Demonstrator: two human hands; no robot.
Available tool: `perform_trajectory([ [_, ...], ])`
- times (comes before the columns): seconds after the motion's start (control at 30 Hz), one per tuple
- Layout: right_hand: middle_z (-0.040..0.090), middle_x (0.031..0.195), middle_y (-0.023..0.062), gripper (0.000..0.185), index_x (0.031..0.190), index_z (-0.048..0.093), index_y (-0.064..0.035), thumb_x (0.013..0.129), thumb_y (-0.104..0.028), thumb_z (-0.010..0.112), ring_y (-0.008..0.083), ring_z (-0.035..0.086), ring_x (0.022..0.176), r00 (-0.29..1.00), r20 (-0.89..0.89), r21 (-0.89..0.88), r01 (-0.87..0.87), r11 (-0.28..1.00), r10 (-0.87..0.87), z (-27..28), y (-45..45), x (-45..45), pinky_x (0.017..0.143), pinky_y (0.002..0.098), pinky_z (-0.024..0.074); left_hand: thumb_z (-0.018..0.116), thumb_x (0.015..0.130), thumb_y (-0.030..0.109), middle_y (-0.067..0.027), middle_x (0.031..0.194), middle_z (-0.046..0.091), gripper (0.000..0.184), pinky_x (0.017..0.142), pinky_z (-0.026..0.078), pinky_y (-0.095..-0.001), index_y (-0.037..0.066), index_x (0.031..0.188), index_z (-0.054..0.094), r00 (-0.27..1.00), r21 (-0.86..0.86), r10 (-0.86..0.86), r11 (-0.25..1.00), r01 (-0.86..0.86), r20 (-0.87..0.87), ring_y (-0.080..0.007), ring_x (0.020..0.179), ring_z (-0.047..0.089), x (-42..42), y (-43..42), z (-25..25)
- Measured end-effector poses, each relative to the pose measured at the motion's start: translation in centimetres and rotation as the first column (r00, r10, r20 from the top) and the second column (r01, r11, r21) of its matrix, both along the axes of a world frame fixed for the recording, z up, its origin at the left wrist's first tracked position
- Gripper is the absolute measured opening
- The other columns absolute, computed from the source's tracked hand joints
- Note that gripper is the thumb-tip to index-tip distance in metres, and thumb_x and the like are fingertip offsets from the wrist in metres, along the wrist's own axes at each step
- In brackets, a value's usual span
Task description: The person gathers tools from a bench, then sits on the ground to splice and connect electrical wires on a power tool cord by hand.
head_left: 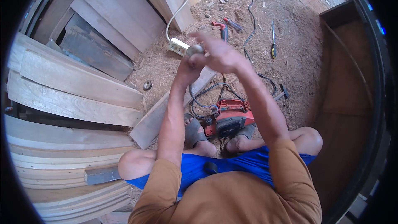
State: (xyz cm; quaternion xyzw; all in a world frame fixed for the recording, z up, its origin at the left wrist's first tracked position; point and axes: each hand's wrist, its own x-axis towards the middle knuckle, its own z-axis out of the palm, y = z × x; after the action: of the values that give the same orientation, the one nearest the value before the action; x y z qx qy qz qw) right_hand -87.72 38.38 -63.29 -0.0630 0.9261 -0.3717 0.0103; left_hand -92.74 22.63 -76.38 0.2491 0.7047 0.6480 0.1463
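Note:
In front of me, above the wood shavings, my left hand (191, 67) is closed around a small round, shiny greyish thing (195, 50) whose exact kind I cannot make out. My right hand (222, 56) is right beside it, blurred by motion, with its fingers stretched out. Whether the right fingers touch the round thing is unclear. Between my feet sits a red and black corded power tool (229, 120), which looks like an electric planer. Behind my hands lie a white power strip (178, 46) and a red-handled tool (224, 33), partly covered.
A screwdriver (273, 41) and a hammer (282, 92) lie on the right. A black cable (249, 37) winds across the floor. Stacked boards (74, 95) fill the left; a loose plank (151, 126) lies near my left foot. A small ring-shaped thing (147, 85) rests on the shavings.

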Motion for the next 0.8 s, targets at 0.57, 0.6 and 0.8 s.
perform_trajectory([
  [0.57,0.059,0.134,0.0293,0.073,0.144,0.035,0.0014,0.084,-0.020,0.070,0.0450,0.059,0.123,-0.052,0.309,0.503,0.856,0.117,-0.950,-26.2,16.7,20.3,0.105,0.0500,0.0488,0.074,0.091,0.016,0.0042,0.081,0.060,0.015,0.069,0.047,-0.0270,0.007,0.094,0.063,0.994,-0.024,0.076,0.997,-0.078,-0.076,-0.0073,0.075,0.055,-0.4,0.2,-0.3],
  [0.6,0.056,0.137,0.0299,0.081,0.147,0.027,-0.0007,0.083,-0.018,0.072,0.0445,0.058,0.126,-0.101,0.383,0.474,0.874,0.102,-0.918,-26.2,16.5,20.3,0.106,0.0494,0.0477,0.074,0.091,0.017,0.0042,0.081,0.060,0.015,0.069,0.047,-0.0272,0.007,0.094,0.063,0.994,-0.029,0.070,0.997,-0.072,-0.083,-0.0073,0.075,0.056,-0.7,-0.1,-0.5],
  [0.8,0.063,0.121,0.0236,0.065,0.135,0.044,0.0094,0.080,-0.013,0.071,0.0364,0.065,0.106,-0.212,0.523,0.083,0.977,-0.198,-0.826,-32.6,20.5,21.9,0.092,0.0475,0.0544,0.072,0.093,0.017,0.0044,0.083,0.060,0.012,0.071,0.047,-0.0281,0.008,0.094,0.063,0.994,-0.013,0.045,0.999,-0.046,-0.097,-0.0078,0.078,0.055,-0.5,-0.4,-0.2],
])
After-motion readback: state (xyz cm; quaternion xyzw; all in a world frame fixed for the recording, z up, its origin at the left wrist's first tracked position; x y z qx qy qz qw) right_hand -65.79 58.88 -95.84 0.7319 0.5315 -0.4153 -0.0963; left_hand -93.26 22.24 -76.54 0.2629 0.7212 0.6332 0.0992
